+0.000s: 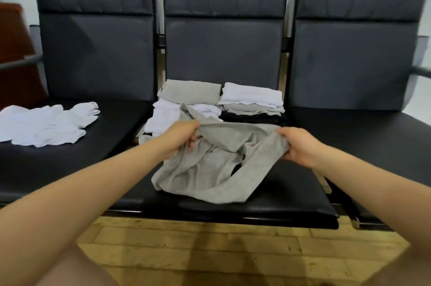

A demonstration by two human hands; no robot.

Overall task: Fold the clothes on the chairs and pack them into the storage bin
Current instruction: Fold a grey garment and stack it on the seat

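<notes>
The crumpled grey cotton garment hangs bunched between both hands over the front of the middle black padded seat, its lower part resting in loose folds on the cushion. The likeliest trouble, as I judge it, is a crooked fold: the fabric is twisted on itself and one end trails toward the seat's front edge, so unless it is shaken flat first, the layers will trap creases or the trailing end could slide off toward the wooden plank floor. A wide sweep of the cloth could also knock the two stacks of folded grey, white and black clothes just behind it, which sit near the backrest. The loose white garment lies unfolded on the left seat, so work remains, and no storage bin is in view

The left hand is closed, its fingers curled round a gathered upper edge of the grey fabric. The right hand is likewise closed, pinching the opposite edge between thumb and curled fingers, the cloth stretched lightly between them
</notes>
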